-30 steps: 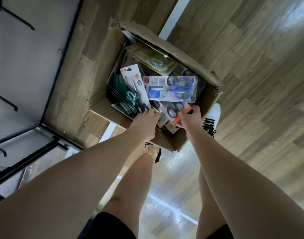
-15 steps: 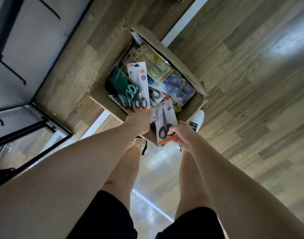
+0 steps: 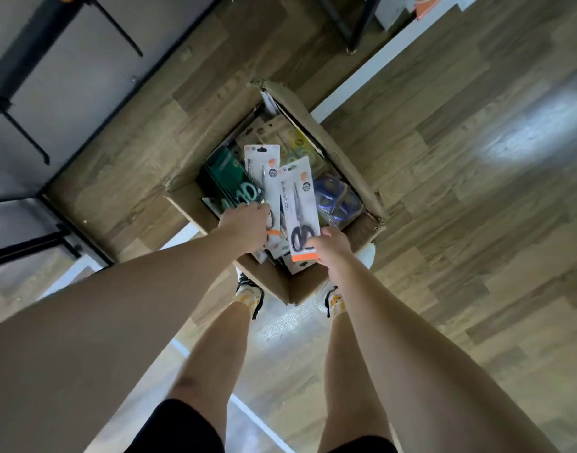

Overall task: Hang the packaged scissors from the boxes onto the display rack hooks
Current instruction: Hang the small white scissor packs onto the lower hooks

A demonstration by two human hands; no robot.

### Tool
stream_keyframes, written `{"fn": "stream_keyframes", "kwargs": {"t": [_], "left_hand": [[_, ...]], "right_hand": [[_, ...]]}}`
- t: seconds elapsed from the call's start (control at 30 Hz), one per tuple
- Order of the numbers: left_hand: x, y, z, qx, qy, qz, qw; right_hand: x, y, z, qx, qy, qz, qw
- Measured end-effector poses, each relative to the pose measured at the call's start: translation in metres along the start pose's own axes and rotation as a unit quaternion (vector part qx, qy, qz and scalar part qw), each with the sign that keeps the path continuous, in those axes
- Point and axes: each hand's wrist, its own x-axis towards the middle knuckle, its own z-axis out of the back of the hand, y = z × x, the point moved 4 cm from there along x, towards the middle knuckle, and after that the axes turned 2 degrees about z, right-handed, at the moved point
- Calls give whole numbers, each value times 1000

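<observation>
- Head view, progress: the task looks to be at an early pick-up stage; two packs are lifted above the open brown cardboard box [image 3: 339, 165] on the wooden floor, none of them on a hook yet, and many packs remain inside
- The left hand [image 3: 246, 225] grips the lower end of a tall white-and-orange carded pack of black-handled scissors [image 3: 262, 178], fingers curled round it
- The right hand [image 3: 329, 245] pinches the bottom of a second white-and-orange scissors pack [image 3: 298, 204], just beside the first and overlapping it
- Box contents: dark green packs with pale green scissors [image 3: 230, 181] on the left, blue-handled scissors in clear packs [image 3: 336, 199] on the right, tan-carded packs at the far side
- Black metal rack hooks [image 3: 117, 26] stick out from the grey panel at upper left, well apart from both hands
</observation>
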Motion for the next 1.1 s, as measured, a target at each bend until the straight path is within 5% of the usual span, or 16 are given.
{"fn": "stream_keyframes", "kwargs": {"t": [0.4,0.63,0.9,1.1], "left_hand": [[81,23,28,-41,-36,-23,998],[121,37,25,-125,-57,30,990],[134,44,20,-146,-70,51,985],[102,34,24,-55,-121,39,990]], "right_hand": [[74,36,-31,-193,-95,152,965],[110,46,-36,-212,-181,150,948],[113,40,-38,-250,-191,192,930],[109,19,-32,-243,-98,190,946]]}}
